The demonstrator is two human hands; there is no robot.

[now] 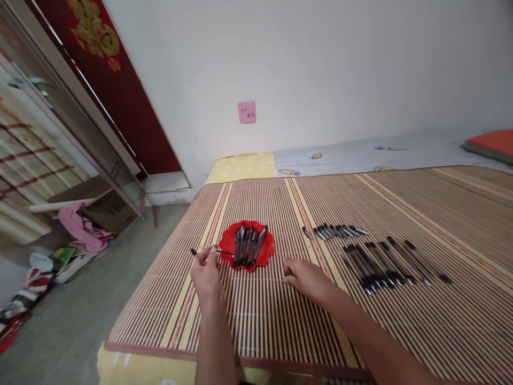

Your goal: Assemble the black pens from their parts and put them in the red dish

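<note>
**Pen refill (212, 250) held beside a red dish (227, 241)**

The thin dark refill lies level in the left hand (206, 275), its grip pinched narrow around it, just left of the dish. The dish holds a bundle of black pens (248, 246) and sits on a striped bamboo mat (260, 315) that covers a bed (244, 167). The right hand (306, 279) rests palm down on the mat, right of the dish. Its fingers are curled, and whether its grip holds anything cannot be told. Further right lie a row of pen barrels (380, 262) and, beyond it, what look like small pen tips (339, 231).
</note>
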